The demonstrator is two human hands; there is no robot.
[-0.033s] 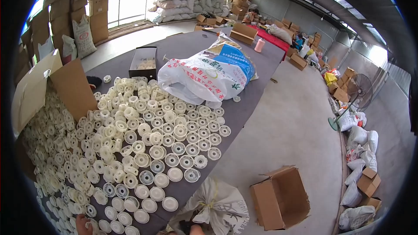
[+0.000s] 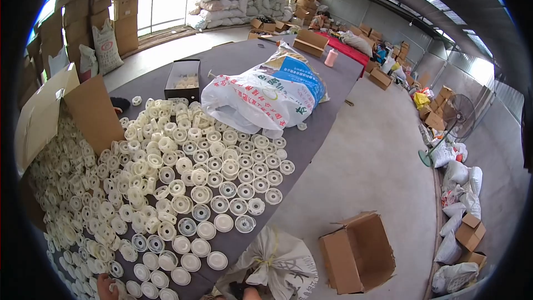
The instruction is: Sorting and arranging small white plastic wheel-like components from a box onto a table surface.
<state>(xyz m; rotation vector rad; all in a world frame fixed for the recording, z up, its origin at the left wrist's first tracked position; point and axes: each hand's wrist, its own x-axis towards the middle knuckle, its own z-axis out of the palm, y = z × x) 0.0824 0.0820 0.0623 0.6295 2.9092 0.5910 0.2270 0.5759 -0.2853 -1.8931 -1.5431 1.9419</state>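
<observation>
At the lower left edge, my left hand [image 2: 105, 288] is partly in view, its fingers bent against a whitish round plastic piece [image 2: 117, 289]. The frame cuts off the rest of this hand. Beside it lie flat white discs [image 2: 149, 289] in loose rows. Farther up the table, many cream plastic wheels [image 2: 201, 194] with centre holes spread out, some with a metal-looking middle [image 2: 187, 226]. A patch of skin [image 2: 251, 293] shows at the bottom middle, by a dark item; it may be my right hand, but no fingers can be made out.
An open carton [image 2: 94, 112] spills wheels at the left. A black box [image 2: 183, 80] and a white plastic bag [image 2: 261, 97] stand on the grey table [image 2: 316, 128]. A tied sack [image 2: 283, 261] and an open cardboard box [image 2: 358, 255] are on the floor, with a fan [image 2: 452, 125] beyond.
</observation>
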